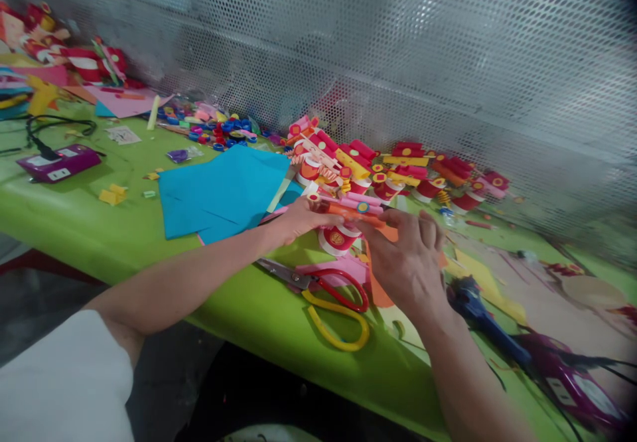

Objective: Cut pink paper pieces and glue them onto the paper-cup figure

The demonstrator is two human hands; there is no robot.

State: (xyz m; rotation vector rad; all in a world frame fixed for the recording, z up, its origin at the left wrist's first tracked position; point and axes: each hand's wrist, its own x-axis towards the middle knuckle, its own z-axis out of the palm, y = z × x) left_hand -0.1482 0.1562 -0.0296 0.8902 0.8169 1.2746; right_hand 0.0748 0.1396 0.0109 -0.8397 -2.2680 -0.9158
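My left hand (297,220) and my right hand (409,256) grip the two ends of a paper craft of rolled tubes (354,211), pink above and orange below, with a blue and yellow disc on its front. Right beneath the tubes is a red and white paper cup (338,238); whether it is joined to them I cannot tell. Both hands are closed, thumbs on the near side. Scissors (323,283) with one red and one yellow handle lie in front, partly over pink paper (343,269). Orange paper (381,289) shows beside my right hand.
Blue paper sheets (223,190) lie to the left. Several similar cup crafts (388,170) line the back by the perforated metal panel (398,44). A blue glue gun (485,316) and purple power strip (572,382) are at right, another purple power strip (60,163) at left.
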